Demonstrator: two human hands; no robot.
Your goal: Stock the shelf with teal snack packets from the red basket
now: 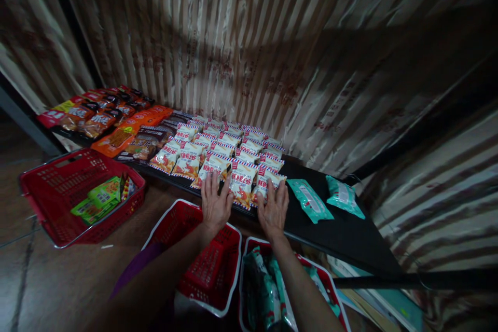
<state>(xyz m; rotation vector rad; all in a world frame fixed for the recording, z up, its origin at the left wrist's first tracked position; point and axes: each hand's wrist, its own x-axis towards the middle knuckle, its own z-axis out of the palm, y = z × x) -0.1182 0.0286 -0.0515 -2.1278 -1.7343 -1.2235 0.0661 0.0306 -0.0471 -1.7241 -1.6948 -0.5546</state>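
Observation:
White snack bags [241, 177] with red lettering lie in several rows on the black shelf [311, 236]. My left hand [215, 199] rests with fingers spread on the lower part of a front-row bag. Two places to the right, my right hand [274, 207] lies on the last bag of the same row, its fingers also apart. Neither hand is wrapped round a bag, and my palms face down. To the right of the rows, two teal packets, a flat one [311, 199] and a plumper one [344, 196], lie on the shelf.
Orange and brown snack packs [101, 122] fill the shelf's left end. Below stand a red basket [35, 187] with green packets, a middle red basket [194, 270], and a right basket [244, 290] holding teal packages. A striped curtain [249, 36] hangs behind.

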